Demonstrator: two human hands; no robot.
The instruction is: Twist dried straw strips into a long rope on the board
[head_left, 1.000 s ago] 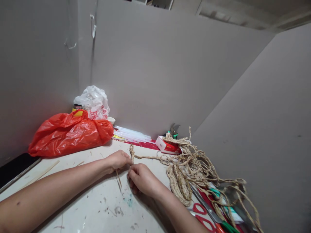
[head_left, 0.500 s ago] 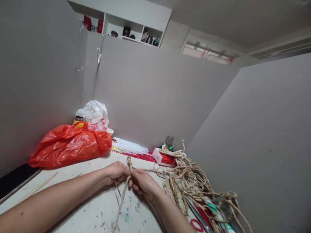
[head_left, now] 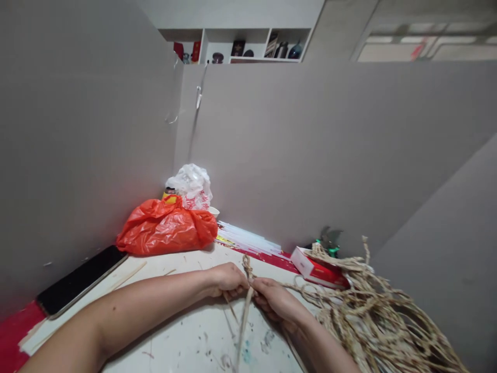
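Both hands meet over the white tabletop (head_left: 186,316), pinching a tan straw rope (head_left: 245,311) at its knotted part. My left hand (head_left: 229,280) has its fingers curled closed at the left of the knot, with a thin loose strand hanging below it. From the right, my right hand (head_left: 274,300) grips the same spot between thumb and fingers. A small knotted loop (head_left: 247,265) of the rope stands up above the fingertips. One pale length runs down toward me, and another twisted length leads right to a large heap of rope (head_left: 373,311). The fingers hide the exact crossing of strands.
A red plastic bag (head_left: 166,228) and a white plastic bag (head_left: 192,186) sit at the back left. A black phone (head_left: 83,280) lies at the left edge. White sticks (head_left: 248,237) and a red-and-white box (head_left: 318,269) line the back, below grey partitions (head_left: 272,145).
The camera view has turned left, so everything appears farther right and the phone shows more fully. Both hands keep their hold at the rope's knot.
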